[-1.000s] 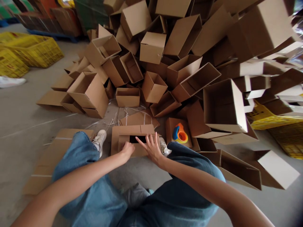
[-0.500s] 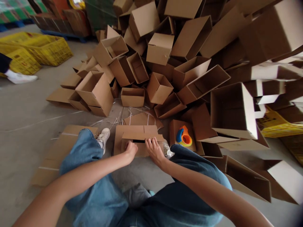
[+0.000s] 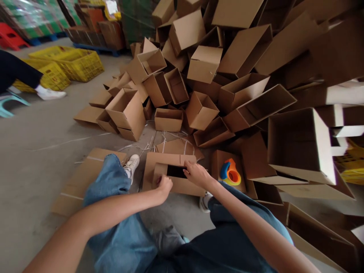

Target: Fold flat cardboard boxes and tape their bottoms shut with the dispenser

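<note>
Between my feet lies a brown cardboard box (image 3: 184, 186), its dark opening facing up at me. My left hand (image 3: 164, 188) is closed, its fingers curled at the flap on the opening's left side. Across the opening, my right hand (image 3: 197, 175) has its fingers bent over the flap at the upper right edge. The fingertips of both hands are partly hidden. Behind the box's far side, a flat cardboard piece (image 3: 173, 147) with white straps lies on the floor.
An orange and blue tape dispenser (image 3: 231, 172) sits on a carton at the right. A large heap of open cardboard boxes (image 3: 204, 64) rises ahead. Strapped flat cardboard (image 3: 69, 189) lies by my left leg. Yellow crates (image 3: 82, 66) and another person's shoe (image 3: 51, 94) are at the far left.
A flap that covered most of the box's opening has moved aside, and more of the dark inside shows. My right hand has shifted to the upper right edge. The view has turned left.
</note>
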Demonstrator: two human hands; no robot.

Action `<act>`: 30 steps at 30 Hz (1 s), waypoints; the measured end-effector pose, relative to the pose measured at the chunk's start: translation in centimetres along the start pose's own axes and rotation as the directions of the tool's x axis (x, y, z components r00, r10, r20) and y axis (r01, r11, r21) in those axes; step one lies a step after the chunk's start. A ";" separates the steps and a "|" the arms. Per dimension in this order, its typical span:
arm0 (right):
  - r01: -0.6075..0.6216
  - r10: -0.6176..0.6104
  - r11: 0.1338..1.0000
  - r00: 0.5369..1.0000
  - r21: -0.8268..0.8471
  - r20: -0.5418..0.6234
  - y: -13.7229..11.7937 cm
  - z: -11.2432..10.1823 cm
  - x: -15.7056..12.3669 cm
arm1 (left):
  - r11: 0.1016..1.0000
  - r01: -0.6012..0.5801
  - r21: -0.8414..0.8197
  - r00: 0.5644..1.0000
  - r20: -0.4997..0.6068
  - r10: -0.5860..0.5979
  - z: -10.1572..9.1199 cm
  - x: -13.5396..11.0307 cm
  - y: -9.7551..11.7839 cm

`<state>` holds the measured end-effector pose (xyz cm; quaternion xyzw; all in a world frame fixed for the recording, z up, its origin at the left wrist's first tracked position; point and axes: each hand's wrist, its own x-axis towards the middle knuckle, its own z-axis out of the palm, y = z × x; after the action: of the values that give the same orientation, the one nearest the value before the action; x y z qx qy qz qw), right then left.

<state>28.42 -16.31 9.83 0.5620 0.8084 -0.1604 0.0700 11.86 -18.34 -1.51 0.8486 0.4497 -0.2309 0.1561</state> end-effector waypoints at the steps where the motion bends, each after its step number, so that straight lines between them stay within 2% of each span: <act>1: -0.004 0.003 0.999 1.000 0.049 0.022 0.4 0.0 0.3 | 1.000 0.010 0.013 1.000 0.006 -0.010 0.0 -0.1 0.0; 7: -0.029 0.011 0.967 0.998 0.255 0.069 1.6 0.8 2.2 | 0.997 0.032 0.063 0.999 0.032 -0.034 -0.5 -0.9 0.1; 11: -0.068 0.024 0.963 0.985 0.261 0.168 1.5 0.8 3.1 | 0.998 0.028 0.063 0.999 0.038 -0.031 -0.8 -1.0 0.2; 21: -0.068 -0.028 0.961 0.941 0.269 0.338 0.9 0.7 4.7 | 0.995 0.037 0.090 0.997 0.060 -0.042 -1.0 -1.4 0.4; 30: -0.148 -0.040 0.923 0.881 0.356 0.471 0.6 1.0 4.6 | 0.995 0.024 0.094 0.997 0.065 -0.030 -1.2 -1.4 0.5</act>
<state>27.32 -12.40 7.39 0.5317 0.7040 -0.4437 0.1573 11.88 -19.01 0.24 0.8407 0.4445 -0.2816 0.1281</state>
